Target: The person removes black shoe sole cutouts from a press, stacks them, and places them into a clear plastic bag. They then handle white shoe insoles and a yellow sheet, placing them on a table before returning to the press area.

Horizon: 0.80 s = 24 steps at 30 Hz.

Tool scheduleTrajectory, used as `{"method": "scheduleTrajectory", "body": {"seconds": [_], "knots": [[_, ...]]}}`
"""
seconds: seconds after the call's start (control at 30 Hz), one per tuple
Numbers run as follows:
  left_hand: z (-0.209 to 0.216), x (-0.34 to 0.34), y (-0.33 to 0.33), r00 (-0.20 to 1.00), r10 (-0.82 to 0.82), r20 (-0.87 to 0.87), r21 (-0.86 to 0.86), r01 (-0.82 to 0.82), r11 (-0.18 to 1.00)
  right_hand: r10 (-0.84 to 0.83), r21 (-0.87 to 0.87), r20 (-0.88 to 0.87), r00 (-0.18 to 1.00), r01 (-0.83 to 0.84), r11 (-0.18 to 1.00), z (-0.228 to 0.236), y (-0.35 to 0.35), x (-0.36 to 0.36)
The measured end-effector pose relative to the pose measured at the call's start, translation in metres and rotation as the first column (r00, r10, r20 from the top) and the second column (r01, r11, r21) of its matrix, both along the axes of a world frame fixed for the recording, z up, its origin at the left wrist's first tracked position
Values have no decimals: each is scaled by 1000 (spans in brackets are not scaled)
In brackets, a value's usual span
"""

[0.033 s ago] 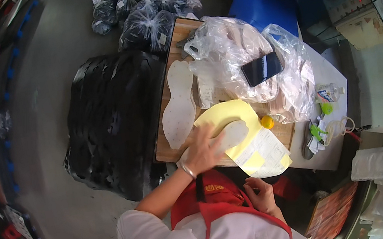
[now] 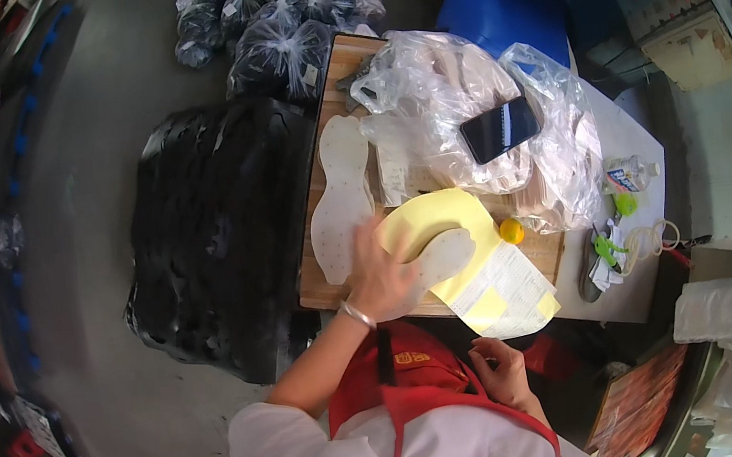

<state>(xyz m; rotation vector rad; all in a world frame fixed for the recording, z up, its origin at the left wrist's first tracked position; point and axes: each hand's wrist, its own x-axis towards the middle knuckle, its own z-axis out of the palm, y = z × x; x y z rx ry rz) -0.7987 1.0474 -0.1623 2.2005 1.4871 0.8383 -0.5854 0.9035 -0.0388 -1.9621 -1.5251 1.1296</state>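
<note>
My left hand (image 2: pixel 379 277), with a bracelet at the wrist, lies over a whitish curved flat piece (image 2: pixel 444 256) with small dots. Its fingers are stretched out and slightly blurred at the tips. Under that piece's right end rests a yellow curved sheet (image 2: pixel 442 208) with a printed white paper (image 2: pixel 504 288) on it. Just left of the hand, a stack of whitish sole-shaped pieces (image 2: pixel 340 199) lies along the edge of the wooden board. My right hand (image 2: pixel 503 372) is by my red apron, off the table's front edge. Its fingers are curled; anything between them is hidden.
Clear plastic bags (image 2: pixel 441 100) of pale pieces cover the table's back, a phone (image 2: pixel 502 130) on top. A yellow round object (image 2: pixel 511 231), a bottle (image 2: pixel 630 175) and a tape coil (image 2: pixel 644 242) lie rightward. A large black-wrapped bundle (image 2: pixel 217 234) stands at left, knotted bags (image 2: pixel 282 44) beyond.
My left hand has shifted slightly up, its fingers now higher over the yellow sheet. The right hand stays curled in nearly the same place.
</note>
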Motion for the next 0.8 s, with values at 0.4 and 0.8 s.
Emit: {"method": "scheduleTrajectory", "body": {"seconds": [0.4,0.8], "knots": [[3,-33,37,925,376,-49,-230,-377,897,-89,8,-62,994,90,996,-2,-19,9],[0,0,-38,939,-282,-197,-226,236,945,-104,-11,-2,995,104,995,-15,2,12]]}}
